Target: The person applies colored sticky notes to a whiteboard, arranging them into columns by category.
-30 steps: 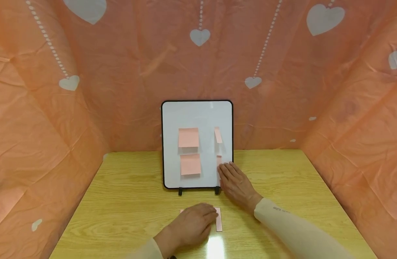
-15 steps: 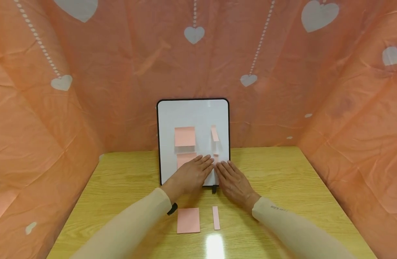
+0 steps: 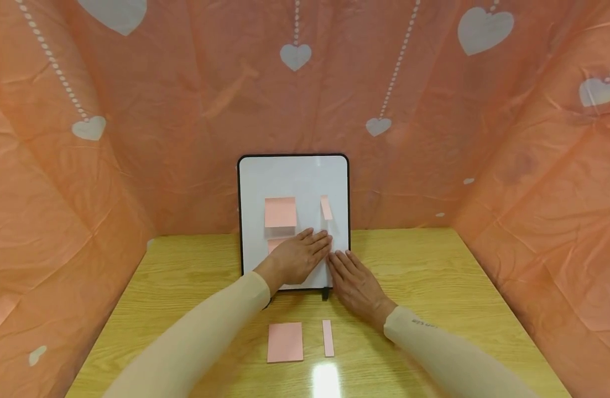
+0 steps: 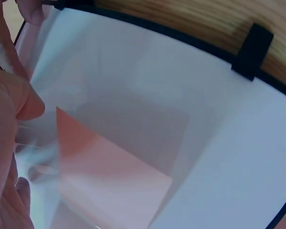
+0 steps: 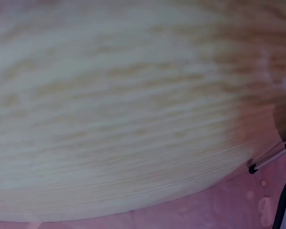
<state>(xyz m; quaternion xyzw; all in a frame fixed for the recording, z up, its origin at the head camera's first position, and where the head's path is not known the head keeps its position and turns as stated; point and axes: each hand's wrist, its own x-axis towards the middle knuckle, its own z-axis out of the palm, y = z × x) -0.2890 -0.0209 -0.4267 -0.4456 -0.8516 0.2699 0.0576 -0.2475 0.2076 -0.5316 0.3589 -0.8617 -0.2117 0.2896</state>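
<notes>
A black-framed whiteboard (image 3: 295, 177) stands upright on the table. My left hand (image 3: 300, 257) lies across its lower part, fingers straight, fingertips over the spot where the lower narrow pink sticky note was; that note is now hidden. Beneath the left hand, the lower square sticky note (image 3: 276, 244) is partly covered; in the left wrist view a square note (image 4: 105, 171) lifts off the board at its free edge. My right hand (image 3: 359, 287), fingers extended together, rests by the board's lower right edge. Above are another square sticky note (image 3: 280, 212) and a narrow strip note (image 3: 327, 207).
A square pink sticky-note pad (image 3: 285, 342) and a narrow pink pad (image 3: 328, 338) lie on the wooden table (image 3: 409, 249) in front of the board. Black stand feet (image 3: 326, 293) jut from its bottom. An orange curtain with white hearts (image 3: 296, 57) surrounds the table.
My left hand has moved from above the pads on the table up to the board, uncovering both pads and covering the lower notes. The right hand has stayed at the board's lower right.
</notes>
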